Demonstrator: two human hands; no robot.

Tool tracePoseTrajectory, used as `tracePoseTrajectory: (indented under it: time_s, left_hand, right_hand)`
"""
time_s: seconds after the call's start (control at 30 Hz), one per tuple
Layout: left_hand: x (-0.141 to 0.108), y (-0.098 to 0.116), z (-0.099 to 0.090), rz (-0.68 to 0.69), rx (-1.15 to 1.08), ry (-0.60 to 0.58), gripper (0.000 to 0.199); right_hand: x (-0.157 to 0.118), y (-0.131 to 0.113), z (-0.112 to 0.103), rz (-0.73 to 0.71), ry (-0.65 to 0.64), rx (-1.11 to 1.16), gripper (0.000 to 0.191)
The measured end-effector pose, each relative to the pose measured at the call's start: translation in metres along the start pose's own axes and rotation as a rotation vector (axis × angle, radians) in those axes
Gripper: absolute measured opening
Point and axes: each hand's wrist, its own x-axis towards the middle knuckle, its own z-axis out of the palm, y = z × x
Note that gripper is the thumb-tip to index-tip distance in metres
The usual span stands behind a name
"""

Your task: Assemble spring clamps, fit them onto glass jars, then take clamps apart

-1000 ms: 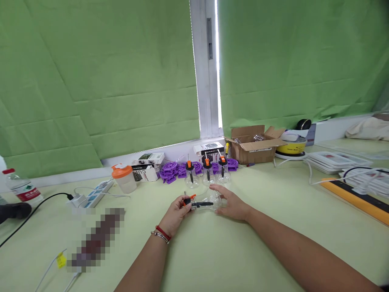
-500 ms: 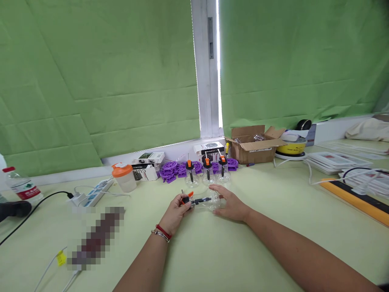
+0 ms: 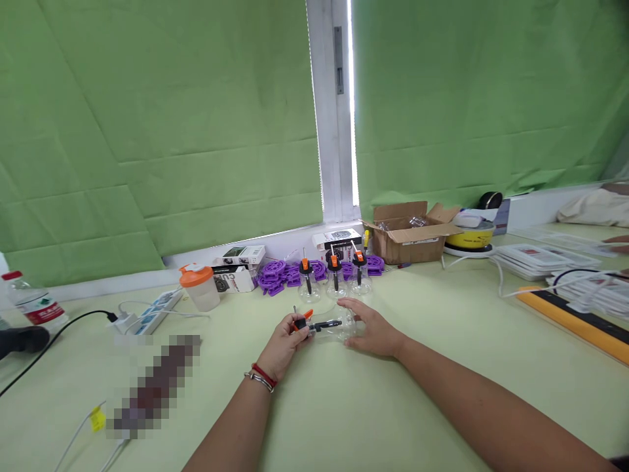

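Note:
A clear flask-shaped bottle [image 3: 326,326] with a black-and-orange top lies on its side between my hands, a black stem showing inside it. My left hand [image 3: 281,346] is closed around the top, next to the orange lever. At the wide base, my right hand [image 3: 377,332] grips with thumb and fingers on opposite sides. Three similar bottles stand upright just beyond: a left one [image 3: 309,286], a middle one [image 3: 336,282] and a right one [image 3: 361,280]. Each has a thin spout pointing up.
Purple plastic parts [image 3: 272,275], a printed box [image 3: 239,278] and an open cardboard box [image 3: 410,239] line the back. Left are an orange-lidded cup [image 3: 200,288], a power strip [image 3: 160,311] and a drink bottle [image 3: 37,305]. Card stacks [image 3: 533,261] lie right, near another person's hand [image 3: 618,244].
Another person's hand has come into view at the right edge. My hands and the bottle between them stay nearly still; the camera view shifts very slightly.

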Motion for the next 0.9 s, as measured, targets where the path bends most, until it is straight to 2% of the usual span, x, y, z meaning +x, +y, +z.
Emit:
tracePoseTrajectory:
  time_s: [0.6,0.9]
  left_hand:
    - [-0.0008,0.0011,0.0005,-0.012,0.005,-0.003,0.039]
    - [-0.0014,0.0007,0.0004,-0.004,0.007,-0.031,0.038]
  right_hand:
    - [-0.0005,0.0036,0.0004,-0.007,0.002,0.025,0.077]
    - [-0.0008,0.0066,-0.0040,0.092,-0.048,0.098,0.077]
